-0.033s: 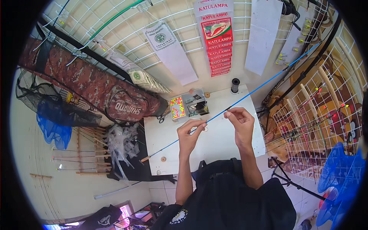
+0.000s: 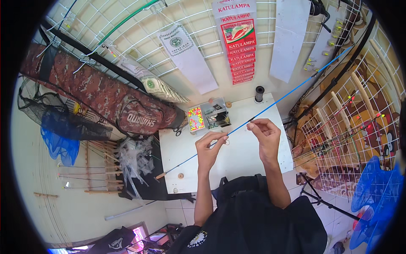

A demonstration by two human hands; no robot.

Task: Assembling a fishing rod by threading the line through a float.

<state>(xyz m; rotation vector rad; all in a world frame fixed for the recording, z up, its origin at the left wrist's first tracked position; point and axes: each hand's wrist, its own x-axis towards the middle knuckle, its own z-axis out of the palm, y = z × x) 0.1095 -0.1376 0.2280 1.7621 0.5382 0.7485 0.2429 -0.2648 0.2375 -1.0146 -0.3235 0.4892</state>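
A thin blue fishing rod (image 2: 287,95) slants across the white table, from its light-brown butt (image 2: 161,175) at the lower left up to the far right. Thumb and forefinger of my left hand (image 2: 208,149) are closed around the blank near its middle. A small pale ring (image 2: 227,143) shows just under those fingertips. My right hand (image 2: 267,137) is pinched beside a dark band (image 2: 252,120) on the rod, its fingertips against or very near it. Whatever sits in that pinch is too small to make out.
On the table stand a clear box (image 2: 215,111) with bright beads (image 2: 196,119), a black spool (image 2: 259,94) and scissors (image 2: 178,131). Behind hang bait packets (image 2: 242,46) on a white wire grid. A camouflage rod bag (image 2: 139,112) is at left, another grid (image 2: 342,122) at right.
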